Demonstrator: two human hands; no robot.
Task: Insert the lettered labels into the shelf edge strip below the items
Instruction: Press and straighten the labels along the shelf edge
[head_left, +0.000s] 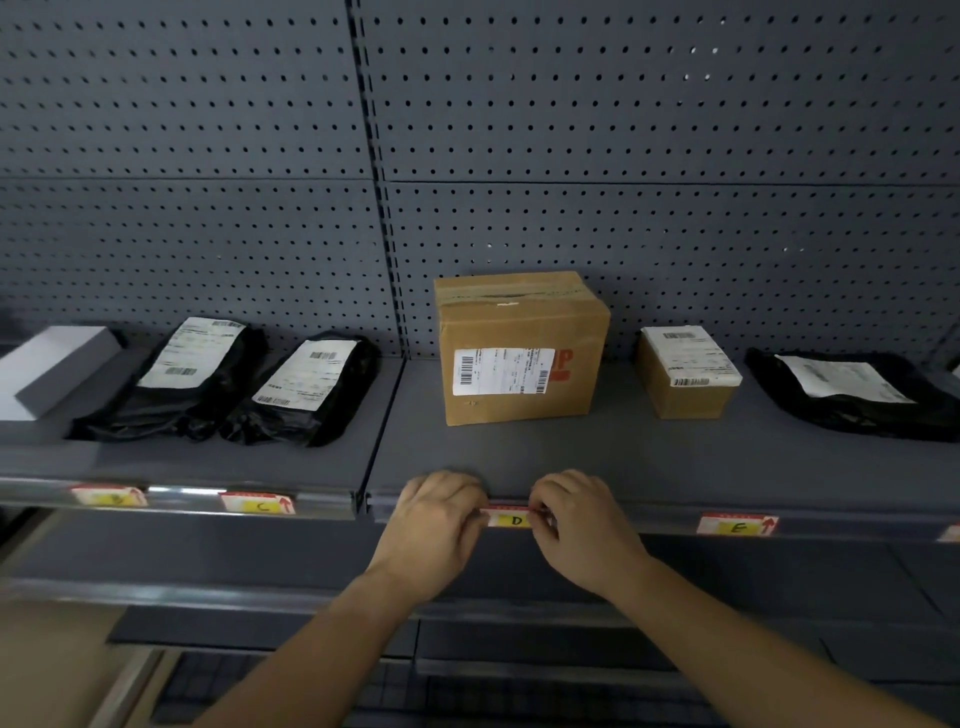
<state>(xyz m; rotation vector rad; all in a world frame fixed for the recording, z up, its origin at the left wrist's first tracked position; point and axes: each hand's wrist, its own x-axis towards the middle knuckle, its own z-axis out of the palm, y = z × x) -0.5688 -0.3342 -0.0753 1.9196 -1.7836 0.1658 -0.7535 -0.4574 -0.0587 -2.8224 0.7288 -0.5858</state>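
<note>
— How many labels sit in the shelf edge strip (649, 512)?
— Four lettered ones: B (110, 496), C (258, 504), D (511, 518), E (737, 525).
— And the hands?
— Left hand (441, 514) and right hand (576, 519), fingers curled, pinch D's ends below the big cardboard box (519, 348).

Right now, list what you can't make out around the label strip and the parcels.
- D label: both ends covered by the left hand and right hand; whether it is seated in the shelf edge strip is hidden.
- Leftmost label: motion blur; letter unclear.
- Label at the right edge: cut off.
- Shipping label print on the large box: too small.
</note>
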